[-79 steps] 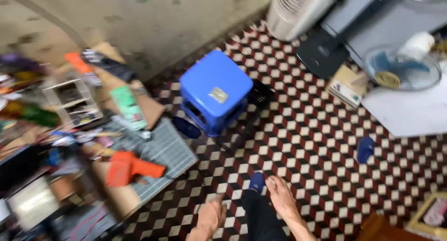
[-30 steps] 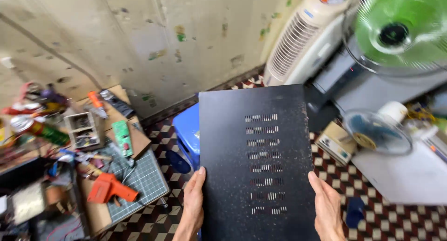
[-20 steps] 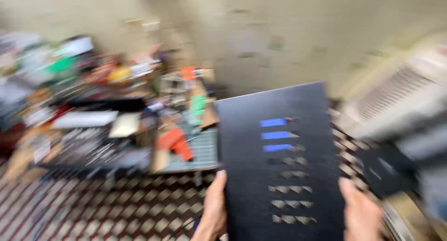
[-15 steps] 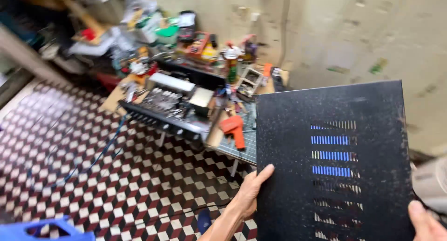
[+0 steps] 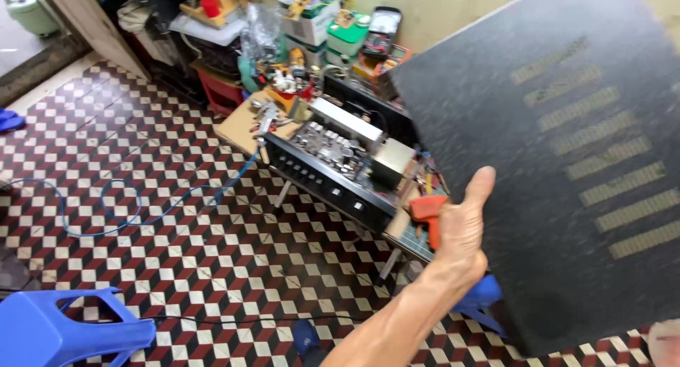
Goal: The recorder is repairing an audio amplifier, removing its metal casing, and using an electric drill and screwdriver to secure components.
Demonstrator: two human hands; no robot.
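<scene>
One black metal panel (image 5: 559,161), flat and slotted, held up in front of the body and tilted, its long axis running from low near the hands up and away to the right. Left hand (image 5: 464,236) clamps the panel's left edge, thumb pressed flat on the near face, fingers hidden behind. Right hand (image 5: 664,342) shows only as a sliver at the panel's lower right corner; it seems to touch the edge, but whether it grips cannot be told. The left hand is the one clearly carrying the panel. One column of seven vent-slot rows on the panel's right half. Ahead and left of the left hand, lower down: one open amplifier chassis (image 5: 340,161) on a low desk (image 5: 237,126). One orange tool (image 5: 427,212) lies just beyond the left thumb. Two blue plastic stools: one (image 5: 64,331) far left of the hands, one (image 5: 482,300) under the left wrist. One blue cable (image 5: 142,204) loops over the checkered floor (image 5: 177,253).
</scene>
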